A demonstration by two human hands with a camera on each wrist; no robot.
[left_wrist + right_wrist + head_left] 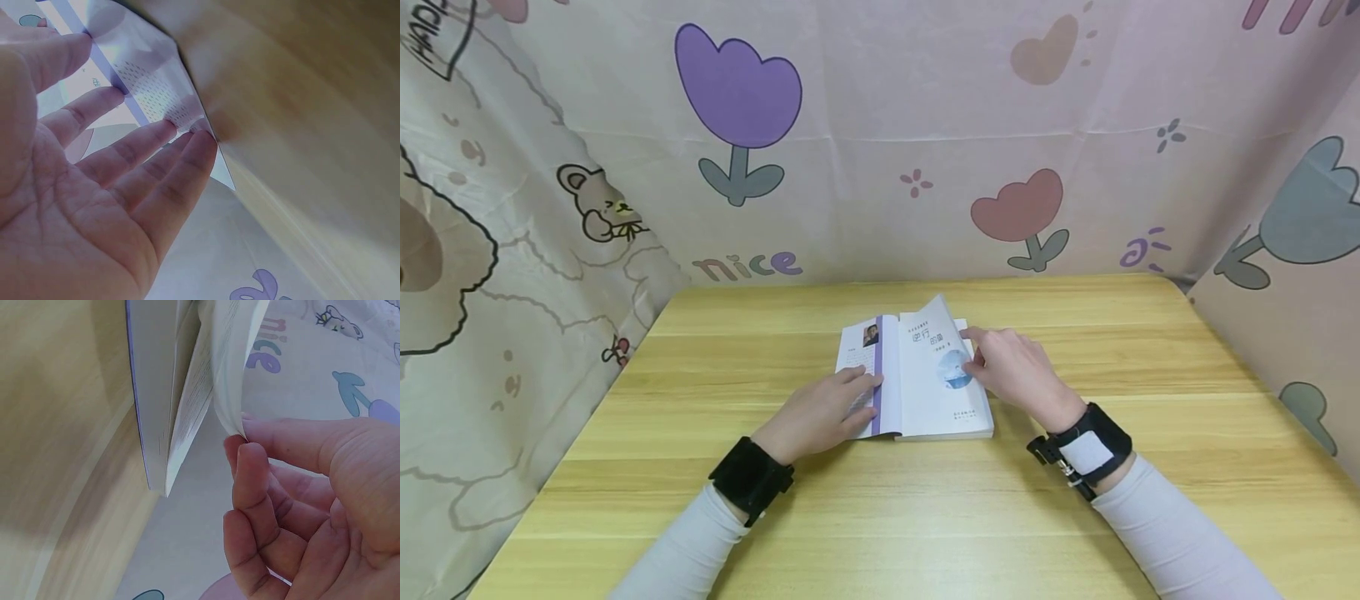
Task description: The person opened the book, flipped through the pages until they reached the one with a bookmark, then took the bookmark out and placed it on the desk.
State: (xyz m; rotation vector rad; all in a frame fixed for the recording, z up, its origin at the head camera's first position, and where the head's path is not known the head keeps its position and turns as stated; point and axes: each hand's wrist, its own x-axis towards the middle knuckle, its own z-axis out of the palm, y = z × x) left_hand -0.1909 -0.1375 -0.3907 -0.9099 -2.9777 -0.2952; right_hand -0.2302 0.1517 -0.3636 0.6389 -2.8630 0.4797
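An open paperback book [921,404] lies on the table, showing a title page with a round blue picture. Its inside cover flap [853,346], with a small portrait photo and a purple strip, is spread to the left. My left hand [827,410] rests on that flap with its fingers extended. At the book's right edge, my right hand [1018,372] pinches a few pages between thumb and fingers. The right wrist view shows those pages [230,369] lifted and bent away from the thick block of pages [153,394] beneath.
The wooden table [737,350] extends around the book on all sides. Behind it hangs a printed cloth [865,208] with flowers and lettering, and more cloth covers both sides. Each wrist wears a black strap [752,477].
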